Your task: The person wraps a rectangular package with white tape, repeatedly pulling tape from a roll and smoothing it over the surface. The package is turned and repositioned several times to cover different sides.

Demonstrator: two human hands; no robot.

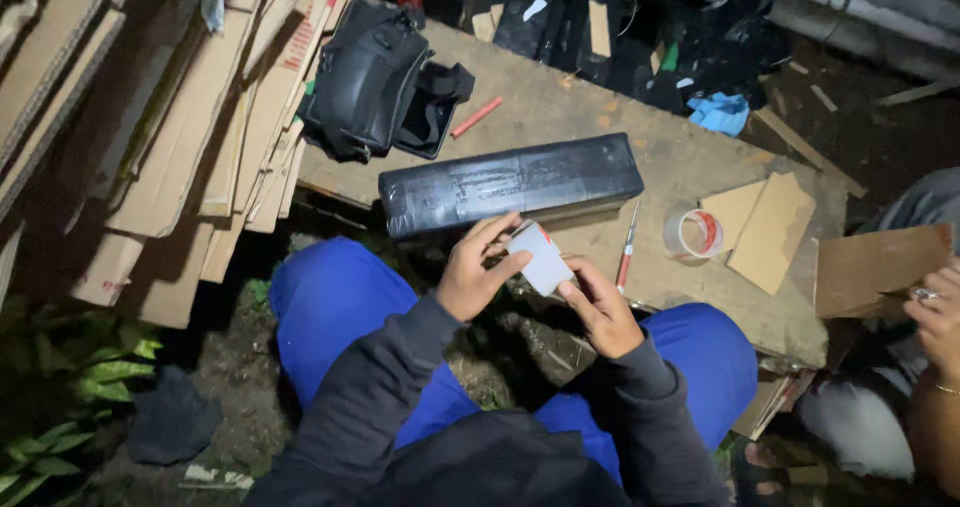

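**White card held in both hands over the lap**

White card, small, with a red mark at its top corner, sits pinched between the left hand and the right hand, both grasping it just off the near edge of the worktop.

Beyond the fingers lies a long black wrapped block; a red-tipped pen and a roll of clear tape rest to its right, with cardboard pieces beside them. A black bag and a red marker lie farther back. The worktop is a rough wooden board, outdoors on bare soil, with flattened cartons stacked at left.

At the right edge, another person's hand holding cardboard is cut off. The dark heap at the back is hard to make out.
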